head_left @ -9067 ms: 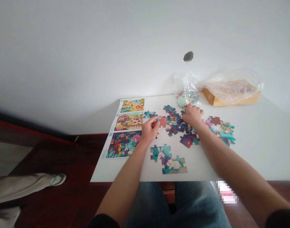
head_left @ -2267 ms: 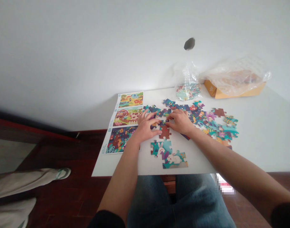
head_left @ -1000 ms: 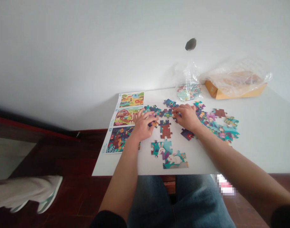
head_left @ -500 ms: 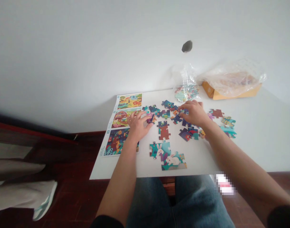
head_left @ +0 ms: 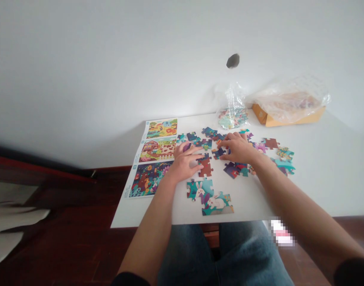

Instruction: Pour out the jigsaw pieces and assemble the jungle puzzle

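Observation:
My left hand [head_left: 185,161] lies flat on the white table [head_left: 318,174], fingers stretched, with the fingertips on a joined brown and teal puzzle section [head_left: 205,165]. A purple piece shows between its fingers. My right hand [head_left: 237,147] is just to the right, its bent fingers pinching a dark blue puzzle piece [head_left: 218,152] close to that section. A joined rabbit section [head_left: 210,194] lies nearer to me. Several loose pieces [head_left: 278,155] are spread behind and to the right of my hands.
A reference sheet [head_left: 154,157] with three pictures lies at the table's left edge. At the back stand a clear bag of pieces [head_left: 233,116] and an orange box [head_left: 289,115] under plastic wrap. Light fabric lies on the dark wooden floor [head_left: 65,238] at far left.
My left hand has slid right from the purple piece onto the brown section. My right hand has come back and left with a dark blue piece. The leg at far left has moved off.

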`<state>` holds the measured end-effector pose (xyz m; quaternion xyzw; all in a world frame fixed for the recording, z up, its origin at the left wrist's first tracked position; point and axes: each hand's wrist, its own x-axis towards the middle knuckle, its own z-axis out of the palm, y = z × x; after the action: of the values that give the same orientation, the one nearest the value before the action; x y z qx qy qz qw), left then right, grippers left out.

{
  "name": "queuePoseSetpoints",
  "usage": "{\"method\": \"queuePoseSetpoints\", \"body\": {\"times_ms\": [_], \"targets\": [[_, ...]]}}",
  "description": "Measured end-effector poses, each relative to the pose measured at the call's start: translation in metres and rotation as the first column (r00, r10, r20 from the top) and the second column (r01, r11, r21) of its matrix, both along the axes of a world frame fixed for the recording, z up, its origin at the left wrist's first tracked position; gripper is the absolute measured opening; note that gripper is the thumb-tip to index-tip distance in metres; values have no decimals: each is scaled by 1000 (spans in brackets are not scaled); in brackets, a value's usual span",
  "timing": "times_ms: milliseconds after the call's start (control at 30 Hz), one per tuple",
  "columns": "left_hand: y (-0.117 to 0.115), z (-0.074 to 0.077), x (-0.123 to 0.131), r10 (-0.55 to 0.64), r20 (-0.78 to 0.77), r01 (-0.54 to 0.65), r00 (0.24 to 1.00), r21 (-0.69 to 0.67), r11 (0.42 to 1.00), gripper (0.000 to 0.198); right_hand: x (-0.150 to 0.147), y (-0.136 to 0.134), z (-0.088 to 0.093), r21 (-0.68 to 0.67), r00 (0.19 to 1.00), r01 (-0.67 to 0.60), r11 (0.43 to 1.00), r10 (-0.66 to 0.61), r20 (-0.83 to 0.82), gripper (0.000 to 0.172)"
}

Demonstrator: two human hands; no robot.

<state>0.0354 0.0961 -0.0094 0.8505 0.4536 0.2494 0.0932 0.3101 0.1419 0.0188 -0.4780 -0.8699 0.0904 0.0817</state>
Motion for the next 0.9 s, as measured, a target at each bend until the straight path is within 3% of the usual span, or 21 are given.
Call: {"method": "queuePoseSetpoints", "body": {"times_ms": [200, 900], "targets": [[-1, -2, 0, 3, -19, -4, 1000, -78, 997, 28, -4, -3, 1, -12, 999, -45, 999, 45, -30, 38], [1, -4, -2, 28, -10, -29, 1000, -83, 996, 24, -16, -12, 3, -82, 986, -168, 982, 166, -26, 32]]}}
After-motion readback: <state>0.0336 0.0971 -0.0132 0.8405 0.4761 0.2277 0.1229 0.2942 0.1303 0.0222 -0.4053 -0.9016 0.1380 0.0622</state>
